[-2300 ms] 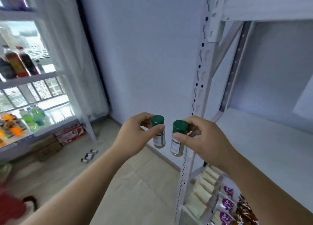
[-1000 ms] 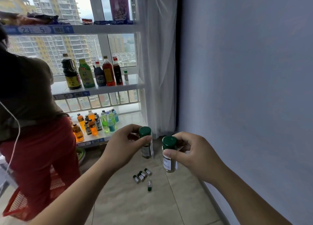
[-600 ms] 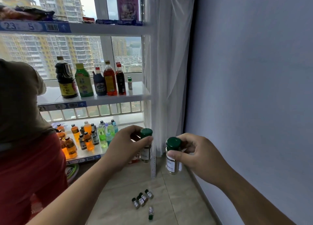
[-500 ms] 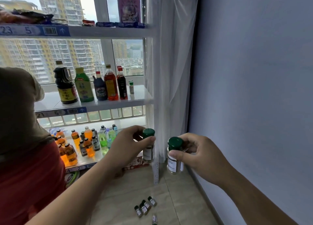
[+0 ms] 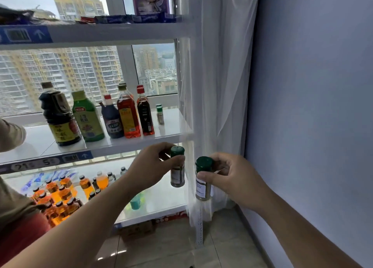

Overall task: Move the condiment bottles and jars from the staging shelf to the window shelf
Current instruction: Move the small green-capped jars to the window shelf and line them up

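Observation:
My left hand [image 5: 150,166] grips a small green-capped spice jar [image 5: 177,171] upright, just below the front edge of the window shelf [image 5: 129,144]. My right hand [image 5: 232,177] holds a second green-capped spice jar [image 5: 202,187] beside the shelf's white corner post. On the window shelf stand a dark soy sauce bottle [image 5: 58,116], a green bottle [image 5: 86,118], a dark blue bottle [image 5: 112,118], a red oil bottle [image 5: 128,114], a dark vinegar bottle [image 5: 145,112] and small green-capped jars [image 5: 160,114].
Another person in a brown top and red trousers [image 5: 14,217] stands close at the left. Orange and green drink bottles [image 5: 60,195] fill the lower shelf. A sheer curtain [image 5: 218,86] hangs right of the shelf, against a blue-grey wall [image 5: 312,106]. Boxes sit on the floor under the shelf.
I have turned from the staging shelf and come up close to the window shelf. Both hands still hold their jars, now raised near the shelf's front edge.

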`<action>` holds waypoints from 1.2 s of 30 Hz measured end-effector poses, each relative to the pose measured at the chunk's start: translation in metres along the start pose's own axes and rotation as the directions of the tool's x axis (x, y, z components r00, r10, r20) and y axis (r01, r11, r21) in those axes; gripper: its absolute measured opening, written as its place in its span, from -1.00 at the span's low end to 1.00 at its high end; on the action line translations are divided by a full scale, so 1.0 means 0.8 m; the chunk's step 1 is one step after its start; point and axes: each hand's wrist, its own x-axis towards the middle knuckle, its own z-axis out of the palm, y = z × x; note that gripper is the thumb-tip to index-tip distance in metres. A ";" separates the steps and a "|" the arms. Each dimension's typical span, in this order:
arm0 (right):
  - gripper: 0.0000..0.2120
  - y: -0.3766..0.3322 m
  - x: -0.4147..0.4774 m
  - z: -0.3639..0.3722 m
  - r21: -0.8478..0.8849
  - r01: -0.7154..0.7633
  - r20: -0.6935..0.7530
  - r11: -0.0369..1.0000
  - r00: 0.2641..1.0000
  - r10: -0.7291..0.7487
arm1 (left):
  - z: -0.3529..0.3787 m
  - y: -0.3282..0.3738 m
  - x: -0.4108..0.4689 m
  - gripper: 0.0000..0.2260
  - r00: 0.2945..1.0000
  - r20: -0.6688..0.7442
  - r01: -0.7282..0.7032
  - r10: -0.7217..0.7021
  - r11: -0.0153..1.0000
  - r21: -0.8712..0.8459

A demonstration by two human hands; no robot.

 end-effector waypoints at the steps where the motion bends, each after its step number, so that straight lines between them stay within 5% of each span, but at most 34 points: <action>1: -0.76 0.008 0.025 -0.001 0.007 -0.001 0.009 1.000 1.000 0.000 | 0.001 -0.006 0.024 -0.87 1.000 0.006 0.000 0.000 1.000 0.006; 8: -0.87 0.058 0.201 -0.007 -0.004 0.042 0.110 0.999 0.993 -0.041 | -0.013 -0.039 0.195 -0.83 0.999 -0.033 -0.004 0.010 0.983 0.184; 14: -0.88 0.096 0.319 0.006 -0.033 0.065 0.134 0.997 0.989 -0.060 | -0.039 -0.072 0.328 -0.62 0.995 0.095 -0.073 0.037 0.906 0.416; 23: -0.80 0.127 0.428 0.040 -0.052 -0.004 0.099 0.999 0.995 0.009 | -0.061 -0.121 0.489 -0.69 0.900 0.430 -0.298 -0.067 0.627 0.720; 31: -0.66 0.139 0.479 0.057 -0.058 -0.014 0.049 0.998 0.999 0.017 | -0.042 -0.168 0.562 -0.68 0.829 0.512 -0.412 -0.227 0.373 0.832; 36: -0.61 0.147 0.487 0.063 -0.051 -0.022 0.052 0.998 0.998 0.024 | -0.028 -0.190 0.573 -0.65 0.803 0.510 -0.411 -0.307 0.334 0.848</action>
